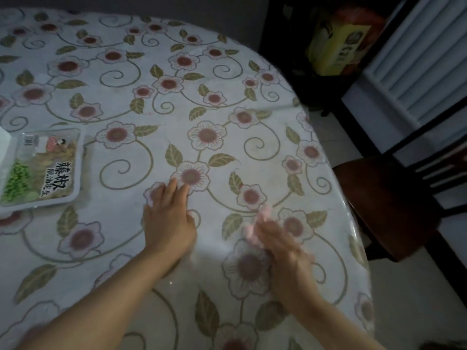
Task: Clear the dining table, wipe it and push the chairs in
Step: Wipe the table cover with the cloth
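A round dining table [227, 102] wears a white cloth printed with pink flowers and green leaves. At its left edge lies a sealed plastic snack tray [43, 168] with a printed label. My left hand [168, 218] rests flat on the cloth near the middle, fingers straight and spread. Just to its right my right hand [275, 238] hovers on edge over the cloth, blurred by motion, fingers stretched out, holding nothing that I can see. A dark wooden chair [389, 205] stands at the table's right side, its seat out from under the tabletop.
A white object [3, 147] pokes in at the far left beside the tray. Behind the table on the right, a dark shelf holds a yellow box [336, 51]. A white slatted panel [417, 59] and pale floor tiles [409, 286] fill the right side.
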A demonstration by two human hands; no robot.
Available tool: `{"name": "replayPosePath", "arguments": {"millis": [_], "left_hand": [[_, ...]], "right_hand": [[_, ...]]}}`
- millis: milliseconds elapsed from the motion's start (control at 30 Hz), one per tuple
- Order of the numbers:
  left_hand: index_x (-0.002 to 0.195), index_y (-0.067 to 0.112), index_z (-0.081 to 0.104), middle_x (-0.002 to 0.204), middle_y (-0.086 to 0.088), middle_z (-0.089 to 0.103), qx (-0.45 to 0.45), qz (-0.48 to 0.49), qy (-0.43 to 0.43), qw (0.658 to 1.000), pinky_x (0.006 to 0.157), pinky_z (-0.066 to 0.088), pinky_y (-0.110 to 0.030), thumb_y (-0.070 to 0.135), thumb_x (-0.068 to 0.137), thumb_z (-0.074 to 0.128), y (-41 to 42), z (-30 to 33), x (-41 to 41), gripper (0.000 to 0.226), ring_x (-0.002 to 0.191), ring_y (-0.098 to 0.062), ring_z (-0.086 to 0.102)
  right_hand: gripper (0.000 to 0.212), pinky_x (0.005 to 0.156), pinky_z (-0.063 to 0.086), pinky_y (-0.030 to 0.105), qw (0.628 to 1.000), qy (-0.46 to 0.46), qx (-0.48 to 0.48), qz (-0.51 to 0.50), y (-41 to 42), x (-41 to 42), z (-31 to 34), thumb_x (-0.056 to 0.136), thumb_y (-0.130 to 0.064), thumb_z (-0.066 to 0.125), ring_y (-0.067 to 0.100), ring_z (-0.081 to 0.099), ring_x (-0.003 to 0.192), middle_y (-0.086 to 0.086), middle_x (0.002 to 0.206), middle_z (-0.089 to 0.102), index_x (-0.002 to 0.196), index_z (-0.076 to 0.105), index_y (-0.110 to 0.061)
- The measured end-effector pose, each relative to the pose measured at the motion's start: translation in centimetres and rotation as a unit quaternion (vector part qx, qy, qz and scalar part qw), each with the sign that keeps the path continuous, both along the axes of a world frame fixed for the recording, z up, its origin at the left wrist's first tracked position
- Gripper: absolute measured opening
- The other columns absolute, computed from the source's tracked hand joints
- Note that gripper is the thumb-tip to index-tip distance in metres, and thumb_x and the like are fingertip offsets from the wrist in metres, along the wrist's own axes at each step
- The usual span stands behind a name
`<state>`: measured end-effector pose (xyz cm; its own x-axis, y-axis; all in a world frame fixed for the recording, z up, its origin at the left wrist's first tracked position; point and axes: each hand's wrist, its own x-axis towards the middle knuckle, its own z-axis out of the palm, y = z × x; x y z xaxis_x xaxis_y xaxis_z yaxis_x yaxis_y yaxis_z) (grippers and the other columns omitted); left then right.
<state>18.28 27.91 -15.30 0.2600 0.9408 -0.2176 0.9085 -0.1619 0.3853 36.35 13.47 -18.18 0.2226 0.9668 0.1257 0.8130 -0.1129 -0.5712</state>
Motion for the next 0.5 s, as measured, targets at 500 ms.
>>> {"name": "replayPosePath", "arguments": {"millis": [500], "left_hand": [[0.150,0.021,0.006,0.158,0.004,-0.013,-0.019,-0.073,0.016,0.997,0.117,0.009,-0.046,0.011,0.092,0.038,-11.7,0.4,0.7,0.067,0.145,-0.018,-0.012]], "right_hand": [[0.080,0.109,0.035,0.026,0.993,0.045,0.002,-0.108,-9.1,1.4,0.2,0.074,0.030,0.045,0.017,0.044,0.132,0.005,0.138,0.052,0.133,0.047,-0.025]]}}
